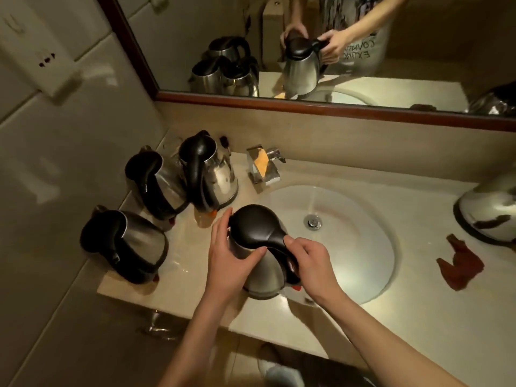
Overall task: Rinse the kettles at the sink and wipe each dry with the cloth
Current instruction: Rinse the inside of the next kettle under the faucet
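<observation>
A steel kettle with a black lid (252, 230) stands at the left rim of the white sink (363, 247). My left hand (231, 255) wraps its upper body, thumb on the steel side. My right hand (310, 261) grips its black handle. Three more steel kettles stand on the counter to the left: one (125, 247) near the front edge, one (159, 185) behind it, one (212, 171) nearest the tap. A fifth kettle (491, 216) stands at the far right edge. A dark red cloth (460, 263) lies crumpled on the counter right of the sink.
A chrome tap (265, 166) stands behind the sink, with a thin stream of water falling toward the drain (314, 220). A framed mirror (307, 37) above reflects the kettles and my hands. A tiled wall with a socket (46, 60) stands to the left.
</observation>
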Available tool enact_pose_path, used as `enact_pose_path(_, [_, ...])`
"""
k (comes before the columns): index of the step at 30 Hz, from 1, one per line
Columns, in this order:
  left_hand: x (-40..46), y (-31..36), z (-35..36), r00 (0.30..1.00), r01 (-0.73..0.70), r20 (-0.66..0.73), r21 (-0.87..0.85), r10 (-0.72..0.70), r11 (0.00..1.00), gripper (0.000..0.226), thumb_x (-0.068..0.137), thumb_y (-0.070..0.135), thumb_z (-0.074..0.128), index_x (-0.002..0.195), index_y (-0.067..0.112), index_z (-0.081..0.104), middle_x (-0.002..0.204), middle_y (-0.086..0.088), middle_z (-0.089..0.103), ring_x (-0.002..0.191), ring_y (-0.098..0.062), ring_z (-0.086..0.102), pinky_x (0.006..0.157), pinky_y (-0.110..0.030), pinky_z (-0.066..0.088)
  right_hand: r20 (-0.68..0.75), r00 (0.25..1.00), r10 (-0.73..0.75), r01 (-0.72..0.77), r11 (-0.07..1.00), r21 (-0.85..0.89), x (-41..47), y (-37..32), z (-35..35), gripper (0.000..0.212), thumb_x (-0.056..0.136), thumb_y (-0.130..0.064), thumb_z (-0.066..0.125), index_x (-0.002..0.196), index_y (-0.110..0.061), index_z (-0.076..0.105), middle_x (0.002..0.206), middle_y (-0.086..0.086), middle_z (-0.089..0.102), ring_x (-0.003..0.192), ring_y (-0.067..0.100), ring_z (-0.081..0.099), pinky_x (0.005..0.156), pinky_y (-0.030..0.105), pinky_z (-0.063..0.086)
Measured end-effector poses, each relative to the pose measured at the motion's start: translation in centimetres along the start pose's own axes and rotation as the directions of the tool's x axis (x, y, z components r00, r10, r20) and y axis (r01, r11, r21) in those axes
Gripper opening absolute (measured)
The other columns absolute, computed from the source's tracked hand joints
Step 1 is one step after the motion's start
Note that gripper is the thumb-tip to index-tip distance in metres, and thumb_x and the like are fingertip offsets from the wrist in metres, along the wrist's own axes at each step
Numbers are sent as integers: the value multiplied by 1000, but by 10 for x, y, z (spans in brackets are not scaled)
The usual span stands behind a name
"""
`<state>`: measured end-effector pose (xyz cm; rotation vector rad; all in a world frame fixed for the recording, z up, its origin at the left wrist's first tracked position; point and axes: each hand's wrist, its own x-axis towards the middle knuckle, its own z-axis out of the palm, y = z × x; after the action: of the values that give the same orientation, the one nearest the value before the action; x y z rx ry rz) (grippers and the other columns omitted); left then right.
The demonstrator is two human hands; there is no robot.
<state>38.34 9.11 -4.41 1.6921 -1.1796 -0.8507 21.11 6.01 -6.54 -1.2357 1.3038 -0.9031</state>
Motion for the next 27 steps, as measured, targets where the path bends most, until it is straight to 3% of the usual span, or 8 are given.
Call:
enact_pose_path(4, [11,24,31,997,-72,-11,-3,72,997,98,75,4,85,142,50,32,144,30,36,136,3,40,103,-4,36,4,1000,12,-12,1000,9,14,11,-30,52,87,-58,58,54,-18,51,50,-5,44,52,15,40,55,34,33])
enact_pose_path(7, [23,45,51,994,-104,42,41,103,994,98,76,6,84,140,56,29,139,37,37,130,16,38,101,0,32,-6,999,31,-31,999,-15,21,27,-40,60,82,-64,59,55,-12,48,52,-4,39,55,15,38,57,36,31])
enact_pose_path(10, [41,49,77,988,-113,109,25,109,993,97,78,5,82,149,47,32,139,27,50,133,8,43,106,-7,35,-68,996,53,-55,998,-26,35,45,-50,57,80,-66,63,52,-19,48,48,-5,39,53,14,39,55,42,35])
enact_pose_path(13, [56,44,90,988,-78,138,4,76,997,92,78,4,81,153,33,35,137,20,55,131,3,47,107,-10,37,-121,989,90,-96,995,-42,45,57,-49,64,74,-68,69,55,-10,51,49,8,45,51,19,42,55,50,42])
enact_pose_path(17, [82,32,93,973,-109,207,13,104,994,86,81,7,81,151,32,37,135,18,57,129,2,50,105,-10,38,-165,975,146,-160,984,-75,61,68,-41,69,65,-68,76,58,-4,52,53,14,50,52,16,43,55,49,42])
enact_pose_path(21, [122,19,80,953,-178,263,79,152,981,65,89,23,76,147,26,48,134,13,59,127,-1,53,107,-22,42,-214,960,180,-201,976,-80,80,77,-32,70,63,-71,77,61,-5,56,55,12,54,52,14,46,56,37,39])
enact_pose_path(25, [172,21,69,934,-296,249,147,254,944,38,98,23,65,136,20,60,127,9,62,118,-4,57,102,-25,47,-252,936,247,-263,964,-33,93,81,-26,70,59,-70,80,64,-4,58,52,-4,49,54,12,44,57,34,37])
enact_pose_path(27, [198,23,70,923,-353,239,213,302,911,30,101,21,60,131,16,64,126,6,63,119,-10,57,103,-28,44,-279,919,278,-293,956,-12,99,83,-22,67,58,-68,82,65,-5,61,53,-4,51,53,12,46,57,33,39])
